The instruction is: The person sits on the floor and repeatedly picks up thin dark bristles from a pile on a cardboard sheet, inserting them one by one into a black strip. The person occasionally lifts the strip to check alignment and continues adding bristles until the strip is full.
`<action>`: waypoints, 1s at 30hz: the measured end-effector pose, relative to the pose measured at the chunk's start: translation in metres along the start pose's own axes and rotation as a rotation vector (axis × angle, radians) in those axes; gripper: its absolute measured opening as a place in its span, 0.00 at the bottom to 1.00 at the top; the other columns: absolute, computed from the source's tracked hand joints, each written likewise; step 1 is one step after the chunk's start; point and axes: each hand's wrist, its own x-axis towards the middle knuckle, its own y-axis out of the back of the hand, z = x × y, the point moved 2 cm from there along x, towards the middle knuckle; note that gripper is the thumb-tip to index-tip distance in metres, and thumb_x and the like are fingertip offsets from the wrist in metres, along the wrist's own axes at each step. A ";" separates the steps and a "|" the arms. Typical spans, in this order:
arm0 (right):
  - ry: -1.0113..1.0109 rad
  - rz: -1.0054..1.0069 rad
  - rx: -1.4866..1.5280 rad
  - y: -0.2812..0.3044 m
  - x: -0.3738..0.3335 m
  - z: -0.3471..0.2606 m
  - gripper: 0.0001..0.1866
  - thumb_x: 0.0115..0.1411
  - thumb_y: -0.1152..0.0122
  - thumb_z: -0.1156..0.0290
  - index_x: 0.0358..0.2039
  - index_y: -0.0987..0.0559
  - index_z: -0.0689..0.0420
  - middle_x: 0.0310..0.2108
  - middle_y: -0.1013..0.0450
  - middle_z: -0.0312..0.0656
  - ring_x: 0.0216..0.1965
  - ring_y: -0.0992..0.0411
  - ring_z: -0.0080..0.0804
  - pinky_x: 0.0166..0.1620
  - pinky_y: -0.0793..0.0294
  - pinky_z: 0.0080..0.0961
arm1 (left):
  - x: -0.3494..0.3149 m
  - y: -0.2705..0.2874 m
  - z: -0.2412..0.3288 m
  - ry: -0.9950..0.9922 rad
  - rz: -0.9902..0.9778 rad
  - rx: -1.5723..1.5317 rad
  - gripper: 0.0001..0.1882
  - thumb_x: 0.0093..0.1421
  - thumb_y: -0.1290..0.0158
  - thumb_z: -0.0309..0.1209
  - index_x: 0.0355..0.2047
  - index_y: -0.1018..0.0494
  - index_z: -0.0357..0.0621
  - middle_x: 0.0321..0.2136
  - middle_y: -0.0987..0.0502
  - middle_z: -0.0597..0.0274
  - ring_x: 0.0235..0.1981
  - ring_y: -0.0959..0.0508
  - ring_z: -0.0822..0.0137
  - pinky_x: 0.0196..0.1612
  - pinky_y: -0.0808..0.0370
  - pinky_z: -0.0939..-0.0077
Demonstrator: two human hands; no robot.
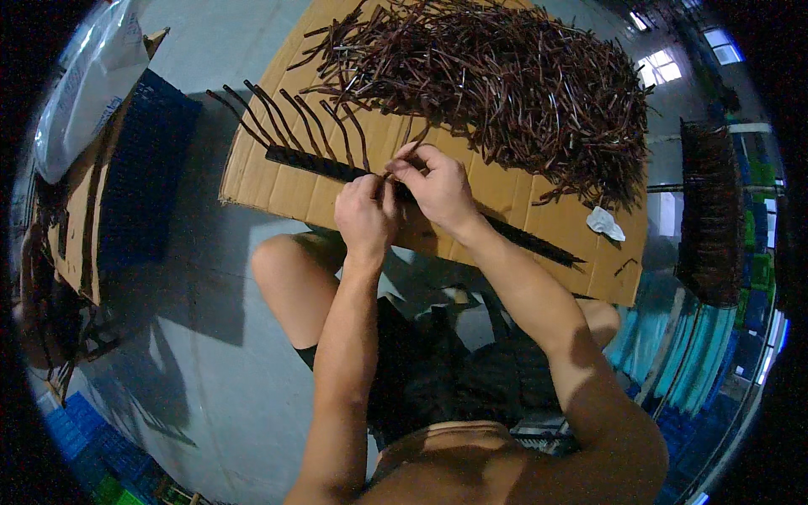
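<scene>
So nearest the camera you've got the person's bare torso (454, 480) along the bottom of the frame, then black shorts (454, 370) and two bent knees. Past that, dead centre, are the hands. Left hand (366, 215) has its fingers bunched together on a long black strip (311, 160); can't really see what the tips are doing under there. Right hand (438, 185) has thumb and forefinger pinched together on a thin brown stem (419, 136), right beside the left fingertips. The strip runs slantwise, centre left to centre right, over a cardboard sheet (269, 198), with a row of brown stems (316, 126) sticking up from its left end. White crumpled paper (604, 224) sits on the cardboard's right side. Further up there's a huge messy pile of brown stems (497, 76), and way off in the upper right, some bright windows (661, 67).
</scene>
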 end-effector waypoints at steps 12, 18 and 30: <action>0.002 -0.585 -0.142 0.010 0.043 -0.005 0.11 0.55 0.38 0.70 0.36 0.23 0.63 0.28 0.25 0.40 0.30 0.27 0.24 0.35 0.28 0.24 | -0.001 0.010 -0.007 0.172 0.022 0.023 0.09 0.54 0.43 0.34 0.24 0.25 0.41 0.22 0.24 0.53 0.27 0.24 0.51 0.32 0.28 0.61; -0.112 0.183 -0.781 0.009 0.084 0.038 0.13 0.49 0.35 0.71 0.34 0.25 0.62 0.26 0.26 0.39 0.25 0.28 0.24 0.27 0.26 0.25 | 0.006 0.007 -0.003 0.197 0.011 -0.066 0.11 0.56 0.47 0.36 0.28 0.21 0.41 0.23 0.22 0.52 0.27 0.22 0.52 0.33 0.26 0.63; -0.166 -0.020 0.147 0.002 0.021 -0.003 0.08 0.58 0.39 0.70 0.30 0.24 0.63 0.24 0.24 0.37 0.24 0.27 0.20 0.29 0.27 0.18 | 0.000 0.004 0.002 0.054 -0.012 0.006 0.07 0.56 0.45 0.31 0.29 0.25 0.41 0.26 0.24 0.53 0.30 0.24 0.52 0.34 0.29 0.64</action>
